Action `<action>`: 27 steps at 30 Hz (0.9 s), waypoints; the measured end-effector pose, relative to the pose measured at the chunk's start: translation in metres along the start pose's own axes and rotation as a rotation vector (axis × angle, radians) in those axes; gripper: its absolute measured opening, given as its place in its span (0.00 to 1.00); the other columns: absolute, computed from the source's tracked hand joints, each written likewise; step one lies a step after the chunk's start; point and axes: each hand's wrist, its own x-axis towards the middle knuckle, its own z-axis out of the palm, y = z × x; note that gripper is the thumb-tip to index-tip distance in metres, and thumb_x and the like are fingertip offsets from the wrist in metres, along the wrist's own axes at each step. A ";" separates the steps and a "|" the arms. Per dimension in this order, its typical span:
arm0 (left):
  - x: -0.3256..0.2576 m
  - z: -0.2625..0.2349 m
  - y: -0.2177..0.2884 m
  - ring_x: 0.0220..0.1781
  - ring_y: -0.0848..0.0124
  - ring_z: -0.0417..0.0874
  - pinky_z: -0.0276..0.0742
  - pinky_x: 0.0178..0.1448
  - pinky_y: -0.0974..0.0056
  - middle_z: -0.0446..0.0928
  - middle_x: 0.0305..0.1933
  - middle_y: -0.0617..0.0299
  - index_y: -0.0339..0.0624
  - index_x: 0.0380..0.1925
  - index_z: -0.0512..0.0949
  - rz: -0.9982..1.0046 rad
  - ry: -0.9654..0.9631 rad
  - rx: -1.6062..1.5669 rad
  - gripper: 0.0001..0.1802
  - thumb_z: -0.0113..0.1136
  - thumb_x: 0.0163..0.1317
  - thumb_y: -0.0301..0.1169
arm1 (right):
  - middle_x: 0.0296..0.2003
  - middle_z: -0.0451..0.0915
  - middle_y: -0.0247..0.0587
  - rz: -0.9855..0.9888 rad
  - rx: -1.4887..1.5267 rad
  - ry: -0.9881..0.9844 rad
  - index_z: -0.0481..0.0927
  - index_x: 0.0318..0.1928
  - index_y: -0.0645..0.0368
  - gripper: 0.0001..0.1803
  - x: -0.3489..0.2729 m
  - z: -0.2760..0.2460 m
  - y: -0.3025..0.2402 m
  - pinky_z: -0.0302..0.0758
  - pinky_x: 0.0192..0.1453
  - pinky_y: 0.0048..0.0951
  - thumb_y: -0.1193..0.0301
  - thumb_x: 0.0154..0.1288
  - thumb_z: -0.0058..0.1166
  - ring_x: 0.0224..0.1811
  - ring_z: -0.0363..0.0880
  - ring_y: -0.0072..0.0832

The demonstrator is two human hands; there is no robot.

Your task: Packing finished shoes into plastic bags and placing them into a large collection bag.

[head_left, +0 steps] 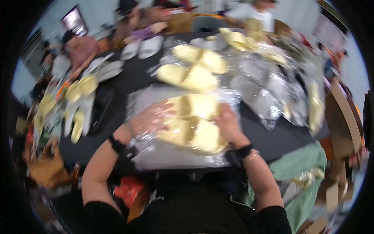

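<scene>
Black worktop point(269, 142), crowded with bagged slippers: both hands, left hand point(150, 119) and right hand point(230, 124), grip a pair of pale yellow slippers point(193, 123) over a clear plastic bag point(167, 154) near the front edge.

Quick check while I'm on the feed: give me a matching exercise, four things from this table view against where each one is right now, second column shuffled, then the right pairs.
Things:
1. left hand
2. right hand
3. pair of yellow slippers in clear bag
4. white slippers

Places:
A. far end of the black table, left of centre
B. between both hands, near edge
C. on the slippers' right side, bare
D. on the slippers' left side, under clear plastic

Pairs: 1-D, 2-C, 3-B, 4-A
</scene>
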 end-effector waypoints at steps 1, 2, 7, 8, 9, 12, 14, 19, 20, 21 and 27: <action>0.001 0.000 -0.009 0.78 0.53 0.58 0.62 0.76 0.51 0.70 0.70 0.54 0.47 0.56 0.80 0.095 -0.102 0.065 0.25 0.70 0.58 0.41 | 0.72 0.58 0.65 0.008 0.002 -0.043 0.55 0.73 0.71 0.37 0.002 -0.004 -0.018 0.51 0.78 0.49 0.57 0.75 0.44 0.77 0.52 0.55; 0.013 0.004 -0.014 0.79 0.52 0.55 0.60 0.77 0.51 0.67 0.73 0.54 0.46 0.59 0.78 0.229 -0.189 0.128 0.28 0.69 0.59 0.42 | 0.72 0.57 0.65 0.007 -0.026 -0.005 0.55 0.73 0.71 0.38 -0.001 0.004 -0.008 0.51 0.79 0.47 0.55 0.75 0.44 0.77 0.52 0.53; 0.049 0.009 0.009 0.75 0.44 0.60 0.54 0.79 0.49 0.64 0.72 0.42 0.35 0.67 0.67 -0.103 -0.307 -0.135 0.37 0.67 0.57 0.33 | 0.75 0.50 0.63 0.148 0.219 -0.148 0.48 0.75 0.69 0.43 -0.004 -0.025 -0.043 0.41 0.82 0.43 0.47 0.77 0.37 0.80 0.43 0.52; 0.056 0.017 0.010 0.75 0.44 0.60 0.54 0.79 0.49 0.64 0.72 0.42 0.35 0.67 0.67 -0.037 -0.320 -0.140 0.37 0.67 0.57 0.33 | 0.75 0.50 0.63 0.136 0.194 -0.169 0.47 0.75 0.70 0.44 -0.004 -0.030 -0.043 0.41 0.82 0.43 0.45 0.77 0.36 0.80 0.42 0.52; 0.061 0.024 0.012 0.74 0.43 0.62 0.54 0.78 0.49 0.67 0.70 0.42 0.36 0.65 0.69 -0.068 -0.281 -0.210 0.35 0.66 0.58 0.34 | 0.75 0.50 0.62 0.121 0.173 -0.127 0.46 0.75 0.71 0.45 -0.005 -0.027 -0.038 0.41 0.82 0.43 0.44 0.77 0.35 0.80 0.43 0.52; 0.081 0.036 0.024 0.71 0.43 0.65 0.55 0.76 0.48 0.72 0.66 0.44 0.39 0.61 0.74 -0.081 -0.270 -0.270 0.30 0.63 0.59 0.37 | 0.75 0.52 0.61 0.055 0.078 0.006 0.48 0.75 0.72 0.44 -0.011 -0.007 -0.027 0.43 0.82 0.44 0.44 0.78 0.31 0.80 0.44 0.52; 0.090 0.042 0.030 0.70 0.43 0.66 0.55 0.75 0.47 0.74 0.64 0.44 0.41 0.59 0.76 -0.069 -0.291 -0.262 0.28 0.62 0.60 0.39 | 0.75 0.52 0.62 0.064 0.065 0.018 0.47 0.75 0.72 0.45 -0.011 -0.003 -0.022 0.43 0.81 0.45 0.42 0.77 0.29 0.80 0.45 0.53; 0.071 0.054 0.013 0.64 0.49 0.75 0.68 0.69 0.54 0.77 0.61 0.47 0.38 0.57 0.78 -0.081 -0.126 -0.238 0.25 0.62 0.59 0.36 | 0.74 0.53 0.63 0.044 0.084 0.035 0.49 0.75 0.71 0.45 -0.006 0.001 -0.032 0.43 0.81 0.45 0.41 0.77 0.27 0.79 0.45 0.54; 0.061 0.054 0.011 0.64 0.49 0.75 0.68 0.69 0.54 0.77 0.61 0.47 0.38 0.57 0.78 -0.091 -0.123 -0.237 0.25 0.62 0.59 0.36 | 0.75 0.53 0.62 0.031 0.089 0.013 0.50 0.75 0.71 0.45 -0.004 0.001 -0.037 0.43 0.81 0.45 0.41 0.77 0.27 0.79 0.45 0.54; 0.059 0.048 0.026 0.63 0.48 0.75 0.67 0.69 0.52 0.77 0.61 0.48 0.38 0.56 0.78 -0.158 -0.091 -0.324 0.25 0.62 0.60 0.37 | 0.75 0.53 0.61 0.032 0.092 -0.008 0.51 0.75 0.70 0.45 -0.005 0.001 -0.037 0.43 0.81 0.45 0.42 0.77 0.27 0.79 0.45 0.54; 0.010 0.034 -0.012 0.63 0.46 0.73 0.61 0.72 0.48 0.79 0.57 0.47 0.36 0.51 0.80 -0.093 -0.196 -0.046 0.20 0.61 0.60 0.34 | 0.75 0.54 0.58 -0.005 -0.033 0.047 0.52 0.75 0.69 0.43 -0.013 -0.002 -0.033 0.46 0.81 0.46 0.43 0.77 0.31 0.79 0.46 0.52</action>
